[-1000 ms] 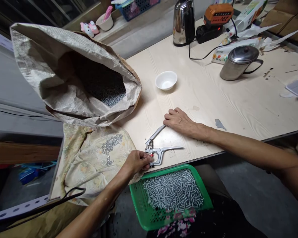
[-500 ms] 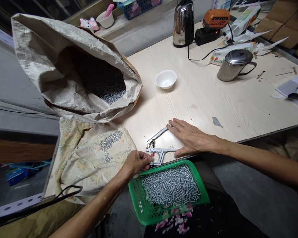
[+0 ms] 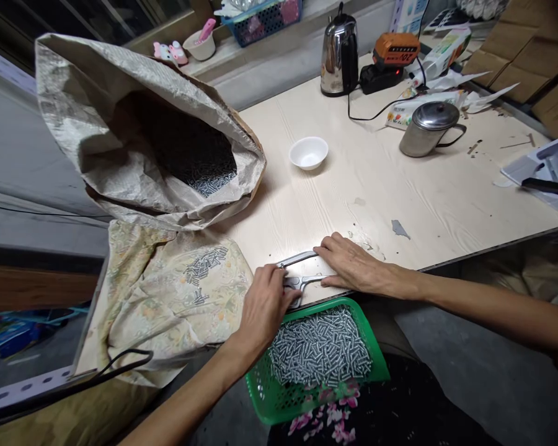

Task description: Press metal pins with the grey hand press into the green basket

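Note:
A grey metal pair of hand-press pliers (image 3: pixel 310 279) lies at the table's front edge, its two handles spread apart. My right hand (image 3: pixel 353 263) spans both handles, fingertips on the far one and thumb by the near one. My left hand (image 3: pixel 266 303) is wrapped over the head of the pliers, fingers on the far side and thumb on the near side. It hides the jaws and anything in them. Just below, a green plastic basket (image 3: pixel 256 396) rests at my lap, holding many small silvery metal pieces (image 3: pixel 320 347) that look like springs.
A large woven sack (image 3: pixel 97 124) with more metal pieces stands at the left. More pieces lie on a patterned cloth (image 3: pixel 158 316). Farther back are a white bowl (image 3: pixel 309 153), a lidded metal mug (image 3: pixel 421 133), a kettle (image 3: pixel 338 56) and an orange battery (image 3: pixel 397 49) on a charger.
My left hand has gone from pinching by the jaw to wrapping over the pliers' head. My right fingers have curled, and the handles sit closer together. The view has shifted slightly.

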A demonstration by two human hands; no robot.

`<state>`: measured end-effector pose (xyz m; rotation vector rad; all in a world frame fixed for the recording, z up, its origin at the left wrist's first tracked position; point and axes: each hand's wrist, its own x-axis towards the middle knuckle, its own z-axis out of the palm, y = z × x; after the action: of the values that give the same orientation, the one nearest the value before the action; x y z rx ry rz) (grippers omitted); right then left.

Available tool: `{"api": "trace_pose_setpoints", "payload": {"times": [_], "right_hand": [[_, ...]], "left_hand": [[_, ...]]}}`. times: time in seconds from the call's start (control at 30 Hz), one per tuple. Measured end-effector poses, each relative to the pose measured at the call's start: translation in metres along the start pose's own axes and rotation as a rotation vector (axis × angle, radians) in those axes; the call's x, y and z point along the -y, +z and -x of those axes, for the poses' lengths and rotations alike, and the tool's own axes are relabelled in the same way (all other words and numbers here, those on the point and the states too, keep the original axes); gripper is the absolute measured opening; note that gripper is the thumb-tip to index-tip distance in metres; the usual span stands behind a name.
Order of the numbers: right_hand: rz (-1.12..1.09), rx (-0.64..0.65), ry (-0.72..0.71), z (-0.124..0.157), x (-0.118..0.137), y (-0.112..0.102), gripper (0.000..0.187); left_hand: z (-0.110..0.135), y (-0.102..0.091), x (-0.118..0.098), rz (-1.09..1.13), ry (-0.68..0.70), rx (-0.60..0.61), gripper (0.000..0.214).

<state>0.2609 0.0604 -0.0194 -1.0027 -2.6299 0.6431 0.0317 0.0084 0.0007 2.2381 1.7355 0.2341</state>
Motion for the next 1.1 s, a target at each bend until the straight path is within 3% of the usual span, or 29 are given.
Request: {"api": "trace_pose_setpoints", "payload": {"times": [0.07, 0.17, 0.27, 0.43, 0.57, 0.63, 0.7, 0.77, 0.83, 0.97, 1.1], "right_hand": [[0.004, 0.004, -0.031, -0.006, -0.001, 0.004, 0.033], [0.020, 0.014, -0.048, -0.019, -0.003, 0.006, 0.043], [0.102, 0.031, -0.023, -0.034, -0.005, 0.005, 0.042], [0.199, 0.083, -0.036, -0.056, -0.008, 0.006, 0.010], [0.187, 0.113, -0.067, -0.066, -0.015, 0.007, 0.013], [0.180, 0.092, -0.102, -0.068, -0.021, 0.004, 0.028], [0.172, 0.051, -0.143, -0.068, -0.028, 0.000, 0.059], [0.174, -0.020, -0.162, -0.067, -0.032, -0.003, 0.073], [0.193, -0.099, -0.127, -0.066, -0.033, -0.005, 0.061], [0.227, -0.112, -0.047, -0.072, -0.028, -0.001, 0.030], [0.268, -0.066, -0.013, -0.084, -0.029, 0.012, 0.021]], "left_hand": [[-0.011, 0.007, -0.003, -0.069, 0.214, -0.017, 0.044], [-0.034, 0.012, 0.001, -0.109, 0.310, 0.088, 0.051], [-0.049, 0.010, 0.006, -0.117, 0.262, 0.155, 0.043], [-0.056, 0.011, 0.007, -0.086, 0.165, 0.129, 0.012], [-0.059, 0.015, 0.008, -0.079, 0.135, 0.113, 0.011], [-0.060, 0.010, 0.015, -0.038, 0.121, 0.059, 0.025], [-0.055, 0.000, 0.025, 0.018, 0.077, -0.051, 0.045], [-0.043, -0.012, 0.033, 0.048, -0.025, -0.166, 0.041], [-0.025, -0.020, 0.038, 0.023, -0.147, -0.188, 0.028], [0.006, -0.016, 0.032, -0.100, -0.310, -0.033, 0.034], [0.005, -0.006, 0.027, -0.083, -0.496, 0.049, 0.034]]}}
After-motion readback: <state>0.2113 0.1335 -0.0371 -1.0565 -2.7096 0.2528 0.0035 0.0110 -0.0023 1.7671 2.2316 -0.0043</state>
